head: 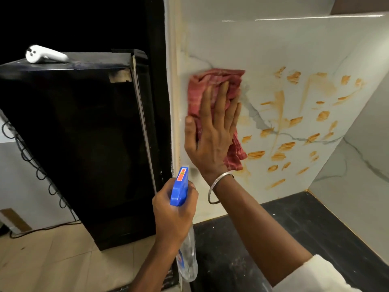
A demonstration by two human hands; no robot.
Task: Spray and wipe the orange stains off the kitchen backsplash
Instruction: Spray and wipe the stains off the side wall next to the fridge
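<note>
My right hand [212, 131] presses a red checked cloth [212, 85] flat against the white marble backsplash [273, 49], near its left edge. The fingers lie straight over the cloth. Several orange stains [284, 146] smear the wall to the right of the cloth, with pale streaks running down. My left hand [172, 216] grips a clear spray bottle with a blue trigger head [179, 188], held below the right wrist and pointing toward the wall. The bottle's body [188, 258] hangs below the hand.
A black refrigerator [84, 144] stands to the left of the wall, with a white controller-like object [45, 54] on top. A black countertop [294, 228] runs under the backsplash. A second marble wall [357, 165] meets it at the right corner.
</note>
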